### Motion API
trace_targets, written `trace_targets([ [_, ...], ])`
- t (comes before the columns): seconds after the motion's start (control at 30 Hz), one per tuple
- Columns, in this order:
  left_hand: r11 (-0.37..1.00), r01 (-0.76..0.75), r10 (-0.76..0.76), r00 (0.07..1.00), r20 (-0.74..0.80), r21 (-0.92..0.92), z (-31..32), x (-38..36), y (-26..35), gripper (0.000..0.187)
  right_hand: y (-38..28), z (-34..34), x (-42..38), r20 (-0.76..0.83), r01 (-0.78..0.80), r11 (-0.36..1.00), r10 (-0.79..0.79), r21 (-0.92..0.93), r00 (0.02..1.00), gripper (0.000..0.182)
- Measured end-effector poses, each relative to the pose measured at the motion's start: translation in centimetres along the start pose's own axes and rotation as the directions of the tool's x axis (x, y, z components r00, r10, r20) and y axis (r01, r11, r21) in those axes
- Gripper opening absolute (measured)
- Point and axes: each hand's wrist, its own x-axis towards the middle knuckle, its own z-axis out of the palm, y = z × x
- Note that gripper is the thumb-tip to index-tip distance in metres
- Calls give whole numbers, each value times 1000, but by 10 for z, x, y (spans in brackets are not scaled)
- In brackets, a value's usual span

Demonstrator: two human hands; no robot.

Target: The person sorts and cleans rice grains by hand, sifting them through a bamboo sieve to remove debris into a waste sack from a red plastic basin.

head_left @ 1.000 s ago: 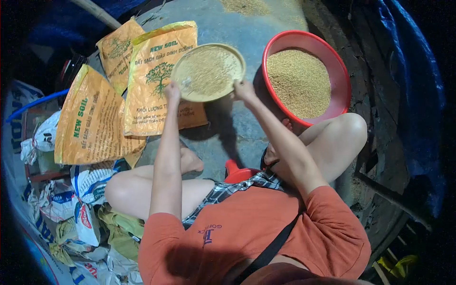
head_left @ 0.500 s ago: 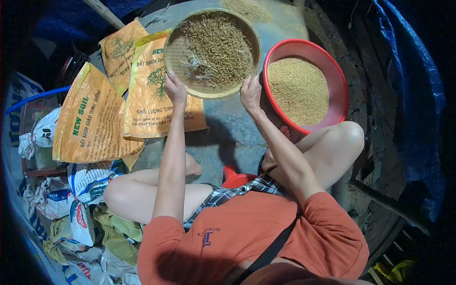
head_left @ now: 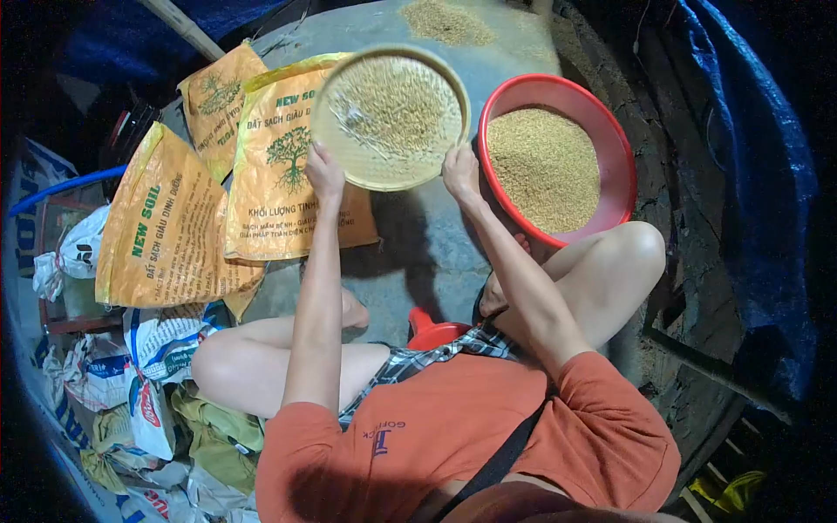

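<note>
A round woven tray (head_left: 392,178) is held up above the floor, with grain (head_left: 397,105) spread and blurred across its upper and middle part. Some pale strands lie among the grain at its left. My left hand (head_left: 325,173) is closed on the tray's lower left rim. On the lower right rim my right hand (head_left: 460,171) is closed as well. Just right of that hand stands a red basin (head_left: 617,157) holding a heap of fine grain (head_left: 545,170).
Orange printed sacks (head_left: 166,227) lie at the left, one partly under the tray. A grain pile (head_left: 446,21) is on the floor at the top. A red plastic object (head_left: 436,334) sits between my legs. White and green bags (head_left: 148,410) fill the lower left.
The tray looks smaller and lower, its far rim nearer to me. Its grain has shifted and blurred into a looser spread. Both hands still grip the rim.
</note>
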Motion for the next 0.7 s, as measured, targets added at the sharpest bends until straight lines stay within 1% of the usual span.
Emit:
trace_targets([
  [0.07,1000,-7,7,1000,-11,-19,-11,11,22,29,-9,-3,0,-152,151,984,-135,98,979,26],
  [0.1,999,-13,13,1000,-21,-33,-14,13,25,29,-6,1,2,-176,196,966,-167,168,970,25],
  [0.13,1000,-9,8,1000,-23,-28,-12,11,18,29,1,5,3,-168,194,966,-166,169,972,25],
  [0.2,995,-97,97,995,37,15,4,1,-14,30,18,11,8,13,129,992,-129,0,992,26],
  [0.23,991,-25,7,991,136,134,15,-8,-46,32,28,16,11,73,25,996,-18,-91,997,30],
  [0.27,991,-23,5,990,139,135,21,-17,-61,32,30,15,8,74,22,995,-15,-93,997,30],
  [0.33,956,-3,-62,976,209,294,22,-29,-71,32,34,17,0,163,-118,985,138,-128,977,33],
  [0.37,952,25,-98,969,228,304,24,-29,-75,32,35,18,-2,150,-147,982,164,-118,975,33],
  [0.4,952,24,-97,969,226,306,21,-26,-70,32,31,16,-1,151,-146,982,163,-116,975,33],
  [0.47,986,-10,-14,989,144,165,12,-15,-46,33,18,9,3,147,-101,989,116,-107,982,34],
  [0.5,987,-14,-9,990,141,162,5,-8,-26,33,20,12,7,47,3,999,-1,-46,999,31],
  [0.53,999,-31,30,999,40,43,-3,-1,-4,32,11,8,9,42,10,999,-8,-45,999,31],
  [0.57,996,-57,53,996,-66,-74,-8,4,11,32,-4,0,8,-54,103,994,-101,26,993,28],
  [0.6,995,-54,49,996,-73,-78,-10,8,16,32,-18,-7,5,-150,200,976,-185,86,971,26],
  [0.63,999,-18,15,997,-75,-34,-13,12,19,30,-29,-13,-1,-191,242,954,-207,179,959,22],
  [0.67,1000,19,-18,997,-75,13,-14,14,18,29,-25,-10,-1,-185,241,954,-209,176,960,22],
  [0.7,992,-108,114,988,-103,60,-6,14,2,27,-15,-4,1,-110,166,980,-155,105,982,23],
])
